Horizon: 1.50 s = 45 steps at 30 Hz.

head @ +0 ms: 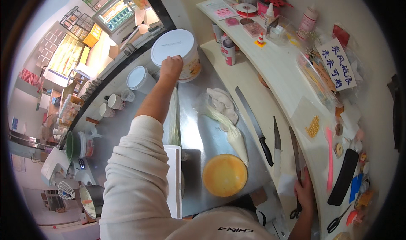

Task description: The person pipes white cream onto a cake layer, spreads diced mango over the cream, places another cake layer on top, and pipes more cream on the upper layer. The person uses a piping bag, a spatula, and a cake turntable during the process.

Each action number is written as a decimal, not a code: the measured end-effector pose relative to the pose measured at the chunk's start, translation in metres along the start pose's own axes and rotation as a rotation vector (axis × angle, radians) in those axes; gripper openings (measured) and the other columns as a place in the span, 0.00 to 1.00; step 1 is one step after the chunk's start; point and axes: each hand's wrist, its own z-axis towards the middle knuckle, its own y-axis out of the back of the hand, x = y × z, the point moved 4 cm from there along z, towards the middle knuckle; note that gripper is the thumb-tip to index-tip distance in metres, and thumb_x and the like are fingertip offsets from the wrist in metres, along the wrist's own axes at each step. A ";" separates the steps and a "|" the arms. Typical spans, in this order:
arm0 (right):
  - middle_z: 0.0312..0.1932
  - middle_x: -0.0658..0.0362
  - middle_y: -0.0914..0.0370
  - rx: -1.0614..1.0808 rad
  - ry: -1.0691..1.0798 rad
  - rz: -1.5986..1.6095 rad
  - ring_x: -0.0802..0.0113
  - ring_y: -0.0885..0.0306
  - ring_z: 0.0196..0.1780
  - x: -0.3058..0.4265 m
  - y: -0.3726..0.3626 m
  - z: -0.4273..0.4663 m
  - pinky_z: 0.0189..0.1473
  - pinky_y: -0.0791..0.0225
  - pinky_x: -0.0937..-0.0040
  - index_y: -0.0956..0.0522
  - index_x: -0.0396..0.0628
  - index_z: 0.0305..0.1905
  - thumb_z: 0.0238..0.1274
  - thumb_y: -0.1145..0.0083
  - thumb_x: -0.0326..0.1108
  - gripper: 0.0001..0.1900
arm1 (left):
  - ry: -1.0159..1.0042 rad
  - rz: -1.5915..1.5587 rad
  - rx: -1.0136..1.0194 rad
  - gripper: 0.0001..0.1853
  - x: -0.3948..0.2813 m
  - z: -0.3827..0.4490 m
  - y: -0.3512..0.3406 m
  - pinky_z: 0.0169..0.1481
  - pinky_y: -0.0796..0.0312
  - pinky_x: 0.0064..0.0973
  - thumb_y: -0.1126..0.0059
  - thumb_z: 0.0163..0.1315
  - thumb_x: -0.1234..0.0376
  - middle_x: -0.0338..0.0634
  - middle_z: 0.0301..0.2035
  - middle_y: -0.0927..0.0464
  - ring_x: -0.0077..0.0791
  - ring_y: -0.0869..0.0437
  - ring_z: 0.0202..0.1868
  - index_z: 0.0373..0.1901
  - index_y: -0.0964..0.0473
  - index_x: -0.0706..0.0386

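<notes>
My left hand (171,68) is closed at the near rim of a large white lidded plastic bucket (173,48); the fingertips are hidden. On the lower shelf, my right hand (304,189) is by the lower end of a long blade (295,148), beside black scissor handles (295,212). The fingers are partly covered, so their hold is unclear. Before me on the steel worktop (192,122) lies a round golden cake layer (225,175). A piping bag (236,140) filled with pale cream points towards it, with a crumpled white cloth (223,103) behind.
A serrated knife (253,122) and a white-handled knife (277,141) lie on the lower shelf. The upper shelf (285,71) overhangs them on the right. A smaller white tub (139,78) and paper cups (115,102) line the left wall. A stand mixer (57,165) stands far left.
</notes>
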 end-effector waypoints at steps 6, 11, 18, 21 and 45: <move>0.26 0.61 0.29 -0.181 0.274 -0.304 0.75 0.36 0.23 -0.027 -0.001 0.010 0.28 0.36 0.74 0.42 0.51 0.69 0.63 0.48 0.32 0.30 | 0.057 -0.003 0.060 0.08 0.019 -0.007 0.040 0.33 0.23 0.34 0.45 0.52 0.70 0.49 0.27 0.20 0.40 0.15 0.33 0.35 0.29 0.60; 0.45 0.53 0.26 -0.557 0.776 -0.907 0.71 0.27 0.29 -0.011 -0.004 0.003 0.36 0.30 0.73 0.46 0.51 0.71 0.60 0.46 0.31 0.34 | 0.105 -0.072 0.062 0.09 0.048 -0.009 0.084 0.38 0.24 0.40 0.48 0.53 0.70 0.48 0.34 0.20 0.44 0.17 0.38 0.37 0.30 0.59; 0.26 0.58 0.26 0.003 0.147 -0.082 0.76 0.33 0.21 0.007 -0.015 0.010 0.22 0.36 0.77 0.44 0.46 0.69 0.64 0.50 0.32 0.30 | 0.100 -0.188 -0.161 0.12 0.076 0.035 0.118 0.45 0.27 0.44 0.54 0.55 0.71 0.52 0.39 0.22 0.49 0.20 0.43 0.41 0.31 0.61; 0.18 0.62 0.33 0.054 0.102 0.072 0.77 0.39 0.16 0.006 -0.016 0.010 0.18 0.42 0.77 0.43 0.47 0.68 0.65 0.50 0.33 0.28 | 0.061 -0.254 -0.183 0.11 0.073 0.050 0.119 0.48 0.28 0.45 0.55 0.56 0.72 0.53 0.42 0.24 0.51 0.22 0.47 0.41 0.32 0.60; 0.18 0.64 0.33 0.319 0.160 0.216 0.81 0.38 0.18 -0.016 -0.094 -0.001 0.19 0.41 0.80 0.32 0.42 0.37 0.67 0.48 0.37 0.09 | 0.121 -0.541 0.339 0.13 0.038 0.055 0.175 0.29 0.22 0.36 0.50 0.49 0.70 0.52 0.29 0.19 0.44 0.15 0.29 0.35 0.21 0.63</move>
